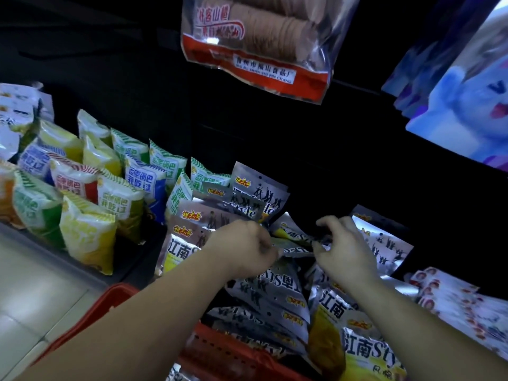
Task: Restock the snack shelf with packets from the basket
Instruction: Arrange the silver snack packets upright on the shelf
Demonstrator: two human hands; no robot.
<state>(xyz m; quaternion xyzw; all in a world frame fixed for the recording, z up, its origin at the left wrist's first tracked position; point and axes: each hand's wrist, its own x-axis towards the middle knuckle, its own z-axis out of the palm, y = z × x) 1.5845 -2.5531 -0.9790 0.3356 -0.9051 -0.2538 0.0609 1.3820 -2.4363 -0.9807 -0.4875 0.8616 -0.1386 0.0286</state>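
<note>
Red plastic basket (220, 350) at 6 o'clock; at least five silver packets (275, 298) heaped inside. Above it, two bare forearms reach forward. Left grip (247, 248) fisted, right grip (343, 251) fingers curled, both pinching one held packet (294, 244) between them at centre. Shelf (134, 259) beyond: about four upright silver bags (236, 196) at 11 o'clock, over ten striped bags (88, 232) at 9. One hanging bag (255, 39) at 12.
</note>
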